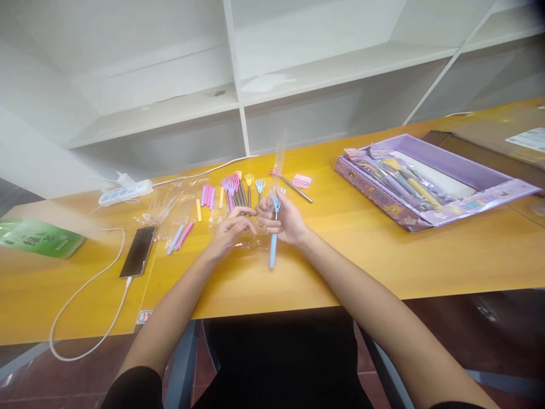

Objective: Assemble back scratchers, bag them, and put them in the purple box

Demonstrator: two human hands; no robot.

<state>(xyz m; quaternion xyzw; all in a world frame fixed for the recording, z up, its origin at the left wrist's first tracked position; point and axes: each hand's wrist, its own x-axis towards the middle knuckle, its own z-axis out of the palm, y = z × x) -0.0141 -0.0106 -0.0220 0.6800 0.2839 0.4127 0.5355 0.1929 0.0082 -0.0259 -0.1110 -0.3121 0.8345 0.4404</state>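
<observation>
My right hand (287, 218) is closed around a light blue back scratcher (273, 250). Its claw-shaped head points up and its handle sticks out below my fingers. A clear plastic sleeve (280, 156) rises above the head. My left hand (233, 230) is just to the left, fingers loosely bent and apart, with nothing visible in it. Behind my hands lie several back scratchers (232, 184) with pink, purple and yellow heads, plus a blue-headed one (260, 186). A pink-headed back scratcher (298, 188) lies at an angle beside a pink card (302, 181).
Coloured handle tubes (208, 196) and clear plastic bags (170, 199) lie at left. Beyond are a phone (138, 251) on a white cable, a power strip (125, 193) and a green-labelled bottle (42, 238). A purple display box (426, 182) with packed scratchers stands right, near cardboard (498, 136).
</observation>
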